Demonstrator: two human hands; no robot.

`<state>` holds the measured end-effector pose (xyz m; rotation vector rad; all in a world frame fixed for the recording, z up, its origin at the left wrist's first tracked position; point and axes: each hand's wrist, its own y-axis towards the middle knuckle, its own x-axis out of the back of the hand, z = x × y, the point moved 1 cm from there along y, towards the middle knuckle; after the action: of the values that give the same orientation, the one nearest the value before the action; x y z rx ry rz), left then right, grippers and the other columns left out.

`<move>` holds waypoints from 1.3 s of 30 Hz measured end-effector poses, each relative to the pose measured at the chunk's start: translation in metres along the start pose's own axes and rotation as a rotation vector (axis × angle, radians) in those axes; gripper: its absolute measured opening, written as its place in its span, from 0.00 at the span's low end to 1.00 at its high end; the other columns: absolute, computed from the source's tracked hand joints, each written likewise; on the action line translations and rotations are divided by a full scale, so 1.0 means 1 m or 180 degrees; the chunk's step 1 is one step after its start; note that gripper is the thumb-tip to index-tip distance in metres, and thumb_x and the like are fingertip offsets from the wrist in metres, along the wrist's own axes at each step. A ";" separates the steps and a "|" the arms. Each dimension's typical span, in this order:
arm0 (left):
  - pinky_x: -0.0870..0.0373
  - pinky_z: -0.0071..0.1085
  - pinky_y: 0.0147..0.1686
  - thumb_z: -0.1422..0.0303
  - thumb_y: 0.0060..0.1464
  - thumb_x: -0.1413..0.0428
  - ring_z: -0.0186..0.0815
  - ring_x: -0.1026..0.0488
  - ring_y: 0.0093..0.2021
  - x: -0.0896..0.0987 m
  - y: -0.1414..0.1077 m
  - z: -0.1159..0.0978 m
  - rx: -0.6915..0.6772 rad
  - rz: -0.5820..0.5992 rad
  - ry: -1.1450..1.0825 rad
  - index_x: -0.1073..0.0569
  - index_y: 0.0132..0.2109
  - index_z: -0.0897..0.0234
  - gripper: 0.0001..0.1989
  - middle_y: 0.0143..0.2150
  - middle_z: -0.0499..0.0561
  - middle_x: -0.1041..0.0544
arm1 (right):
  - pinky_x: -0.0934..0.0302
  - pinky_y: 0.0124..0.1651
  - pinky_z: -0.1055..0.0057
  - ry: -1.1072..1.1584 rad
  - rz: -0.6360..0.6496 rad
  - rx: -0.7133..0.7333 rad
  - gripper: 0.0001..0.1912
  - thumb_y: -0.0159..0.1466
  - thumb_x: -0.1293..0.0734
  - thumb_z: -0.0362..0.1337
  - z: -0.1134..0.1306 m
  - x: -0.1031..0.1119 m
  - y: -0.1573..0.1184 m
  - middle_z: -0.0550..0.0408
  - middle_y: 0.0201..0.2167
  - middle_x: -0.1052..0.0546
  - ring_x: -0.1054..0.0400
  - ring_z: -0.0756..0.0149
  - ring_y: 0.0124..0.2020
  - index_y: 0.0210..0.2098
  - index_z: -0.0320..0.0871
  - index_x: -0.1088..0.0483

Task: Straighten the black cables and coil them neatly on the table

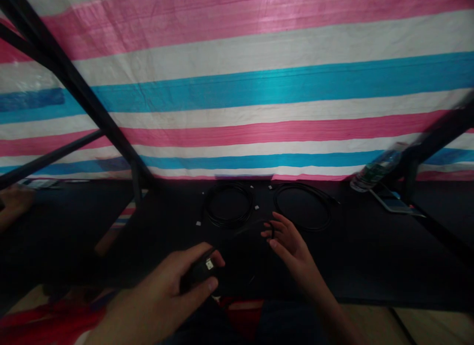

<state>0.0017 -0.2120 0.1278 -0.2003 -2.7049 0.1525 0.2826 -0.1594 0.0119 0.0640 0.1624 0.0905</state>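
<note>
In the head view, my left hand is curled around the end of a black cable, whose plug shows a light metal tip between thumb and fingers. To the right, my right hand has its fingers bent around a thin black loop of cable. Whether both hands hold one and the same cable is too dark to tell. Beyond them on the black table lie a coiled black cable and, to its right, a second coiled black cable.
Small white pieces lie around the coils. A plastic bottle leans at the back right, beside a phone-like flat object. Dark metal bars slant on both sides before a striped sheet. Another person's hand is at far left.
</note>
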 end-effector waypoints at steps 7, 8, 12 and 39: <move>0.30 0.29 0.40 0.61 0.59 0.42 0.40 0.22 0.40 -0.019 0.001 -0.018 -0.0365 0.0694 0.0808 0.19 0.45 0.50 0.09 0.41 0.48 0.18 | 0.40 0.62 0.58 -0.1608 0.1013 0.1283 0.28 0.68 0.32 0.40 0.072 -0.018 -0.015 0.49 0.60 0.29 0.36 0.55 0.62 0.66 0.56 0.38; 0.31 0.29 0.40 0.61 0.60 0.43 0.40 0.22 0.40 -0.023 0.001 -0.023 -0.0325 0.0865 0.0954 0.19 0.45 0.50 0.09 0.41 0.48 0.18 | 0.38 0.60 0.60 -0.1759 0.1295 0.1435 0.29 0.67 0.30 0.42 0.084 -0.024 -0.018 0.48 0.60 0.29 0.35 0.56 0.61 0.66 0.55 0.38; 0.33 0.31 0.37 0.62 0.59 0.44 0.42 0.22 0.39 -0.037 0.006 -0.040 -0.0131 0.0974 0.1318 0.20 0.45 0.54 0.10 0.42 0.50 0.19 | 0.31 0.45 0.68 -0.2154 0.1884 0.1614 0.25 0.68 0.31 0.44 0.110 -0.046 -0.023 0.49 0.47 0.22 0.27 0.62 0.44 0.63 0.49 0.33; 0.37 0.27 0.27 0.58 0.56 0.40 0.35 0.30 0.28 -0.029 0.069 -0.030 -0.0272 0.0251 -0.0191 0.19 0.35 0.63 0.13 0.28 0.50 0.23 | 0.55 0.19 0.78 -0.0652 0.1804 -0.0484 0.14 0.69 0.34 0.46 0.090 -0.015 0.027 0.64 0.19 0.38 0.49 0.77 0.18 0.38 0.41 0.26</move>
<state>0.0482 -0.1470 0.1343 -0.3329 -2.7667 0.0672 0.2804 -0.1390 0.1051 -0.0345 -0.0720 0.6586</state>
